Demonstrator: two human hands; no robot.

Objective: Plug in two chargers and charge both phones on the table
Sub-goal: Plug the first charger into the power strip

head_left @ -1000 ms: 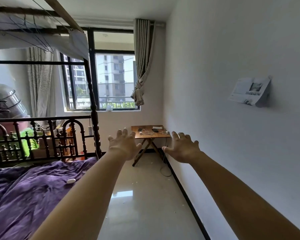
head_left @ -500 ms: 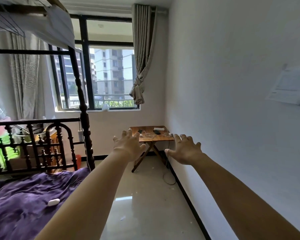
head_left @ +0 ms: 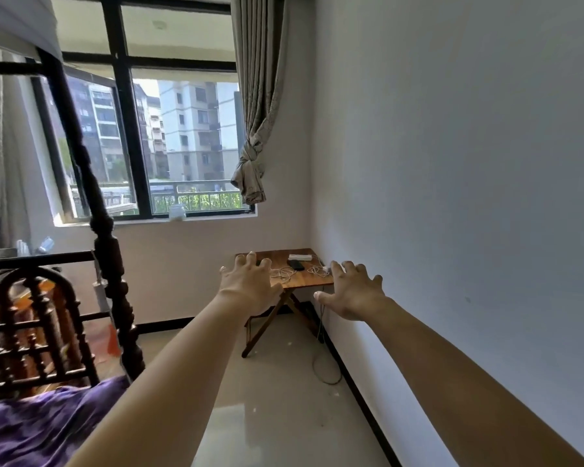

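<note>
Head view: both bare arms stretched forward, a small room ahead.
Table: a wooden folding table [head_left: 295, 281] sits in the far corner, below the window and against the right wall.
Phones: one dark phone [head_left: 295, 264] lies flat near the table's middle; a second dark shape peeks out behind the left fingers, too hidden to call.
Power strip: a white power strip [head_left: 299, 256] lies along the table's back edge, just behind the phone.
Chargers: white cables [head_left: 281, 273] lie coiled on the top, with a white charger block [head_left: 325, 269] near the right edge by the wall.
Left hand: the left hand [head_left: 248, 288] is out in the air, fingers spread wide, empty, short of the table.
Right hand: the right hand [head_left: 353, 291] is likewise splayed, palm down, holding nothing, near the wall.
Cord: a thin cord [head_left: 322, 365] drops from the table and loops on the glossy floor.
Writing: no brand or label can be read; everything on the table is too small.
Surroundings: dark bed frame [head_left: 112, 264] and purple bedding [head_left: 38, 426] on the left, knotted curtain [head_left: 253, 170] beside the window.
</note>
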